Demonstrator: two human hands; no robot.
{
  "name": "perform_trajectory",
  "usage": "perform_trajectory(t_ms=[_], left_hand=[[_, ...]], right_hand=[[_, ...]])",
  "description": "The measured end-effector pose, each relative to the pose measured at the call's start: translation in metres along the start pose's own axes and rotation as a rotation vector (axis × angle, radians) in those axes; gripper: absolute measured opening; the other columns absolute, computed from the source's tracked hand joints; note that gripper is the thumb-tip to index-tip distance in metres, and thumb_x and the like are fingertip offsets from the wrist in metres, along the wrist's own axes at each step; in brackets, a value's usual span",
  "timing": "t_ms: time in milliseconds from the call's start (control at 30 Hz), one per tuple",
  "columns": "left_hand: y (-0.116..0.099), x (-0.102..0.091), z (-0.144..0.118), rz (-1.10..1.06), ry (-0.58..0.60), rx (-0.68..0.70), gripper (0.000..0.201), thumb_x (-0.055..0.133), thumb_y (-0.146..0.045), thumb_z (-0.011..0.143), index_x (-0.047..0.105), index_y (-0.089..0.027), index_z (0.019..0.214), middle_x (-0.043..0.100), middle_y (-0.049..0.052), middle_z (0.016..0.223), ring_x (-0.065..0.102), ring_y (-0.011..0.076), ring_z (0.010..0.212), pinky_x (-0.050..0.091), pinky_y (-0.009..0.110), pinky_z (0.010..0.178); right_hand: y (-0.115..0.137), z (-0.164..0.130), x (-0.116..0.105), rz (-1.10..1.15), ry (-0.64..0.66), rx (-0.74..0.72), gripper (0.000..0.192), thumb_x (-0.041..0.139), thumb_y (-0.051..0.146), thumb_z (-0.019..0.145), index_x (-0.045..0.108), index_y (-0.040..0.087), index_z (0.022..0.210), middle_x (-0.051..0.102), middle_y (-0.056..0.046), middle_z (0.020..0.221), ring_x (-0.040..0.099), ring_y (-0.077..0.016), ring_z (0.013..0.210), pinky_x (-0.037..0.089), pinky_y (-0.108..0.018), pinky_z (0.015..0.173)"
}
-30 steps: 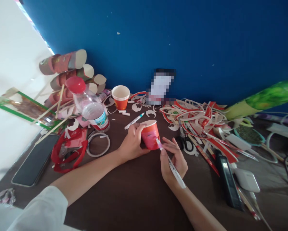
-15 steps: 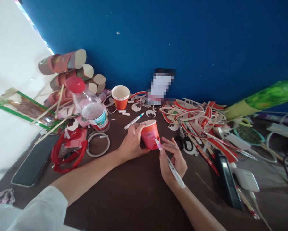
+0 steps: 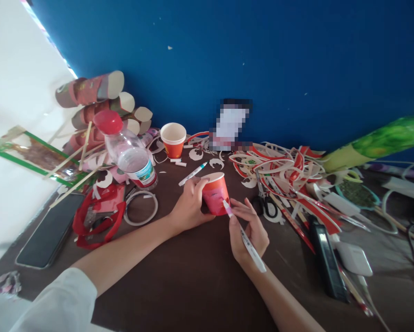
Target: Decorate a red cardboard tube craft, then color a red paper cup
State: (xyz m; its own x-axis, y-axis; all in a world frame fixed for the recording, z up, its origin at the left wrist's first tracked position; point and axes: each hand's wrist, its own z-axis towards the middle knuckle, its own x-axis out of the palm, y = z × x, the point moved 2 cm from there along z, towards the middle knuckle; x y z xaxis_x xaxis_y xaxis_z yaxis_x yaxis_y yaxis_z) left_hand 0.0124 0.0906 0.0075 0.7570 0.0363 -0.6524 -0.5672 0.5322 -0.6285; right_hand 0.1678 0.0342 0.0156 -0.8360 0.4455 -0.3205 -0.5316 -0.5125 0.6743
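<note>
Your left hand [image 3: 189, 204] has its grip around the red cup [image 3: 215, 195]. At its four o'clock, your right hand [image 3: 256, 234] grips a pen [image 3: 251, 248], tip against the red cup.

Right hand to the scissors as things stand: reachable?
Probably yes: the scissors lie close beside the right hand, black handles nearest, with nothing visible between. However, it's holding a white marker against the red cup.

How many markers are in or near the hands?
2: the pink-ended marker in the right hand; the teal-ended marker on the table beyond the left hand. Paper scraps may hide more.
</note>
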Motion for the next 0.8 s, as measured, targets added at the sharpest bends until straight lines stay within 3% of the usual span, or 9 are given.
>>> perform_trajectory(t_ms=[167, 333, 800], left_hand=[[0.0001, 0.0001, -0.0001, 0.000, 0.005, -0.008, 0.101, 0.085, -0.025, 0.055, 0.022, -0.022, 0.135, 0.043, 0.016, 0.122, 0.049, 0.0340, 0.114, 0.044, 0.057, 0.095], [0.0007, 0.0007, -0.0005, 0.005, 0.004, 0.001, 0.103, 0.085, -0.024, 0.055, 0.021, -0.022, 0.136, 0.044, 0.015, 0.122, 0.050, 0.0332, 0.113, 0.044, 0.057, 0.096], [0.0000, 0.0009, -0.0006, -0.024, 0.019, -0.009, 0.108, 0.085, -0.022, 0.055, 0.015, -0.022, 0.138, 0.039, 0.017, 0.125, 0.048, 0.0347, 0.119, 0.046, 0.059, 0.097]], right_hand=[[-0.0002, 0.0000, -0.0010, -0.016, -0.029, 0.013, 0.014, 0.058, 0.014, 0.082, 0.062, 0.022, 0.093, 0.071, -0.001, 0.086, 0.072, -0.0238, 0.092, 0.043, -0.059, 0.103], [0.0006, -0.0004, -0.0011, 0.000, 0.030, -0.008, 0.015, 0.058, 0.014, 0.081, 0.062, 0.022, 0.093, 0.072, -0.003, 0.089, 0.071, -0.0242, 0.092, 0.043, -0.061, 0.102], [-0.0009, -0.0007, -0.0012, 0.035, -0.021, 0.026, 0.016, 0.058, 0.013, 0.082, 0.063, 0.023, 0.094, 0.070, -0.002, 0.087, 0.071, -0.0227, 0.092, 0.043, -0.058, 0.102]])
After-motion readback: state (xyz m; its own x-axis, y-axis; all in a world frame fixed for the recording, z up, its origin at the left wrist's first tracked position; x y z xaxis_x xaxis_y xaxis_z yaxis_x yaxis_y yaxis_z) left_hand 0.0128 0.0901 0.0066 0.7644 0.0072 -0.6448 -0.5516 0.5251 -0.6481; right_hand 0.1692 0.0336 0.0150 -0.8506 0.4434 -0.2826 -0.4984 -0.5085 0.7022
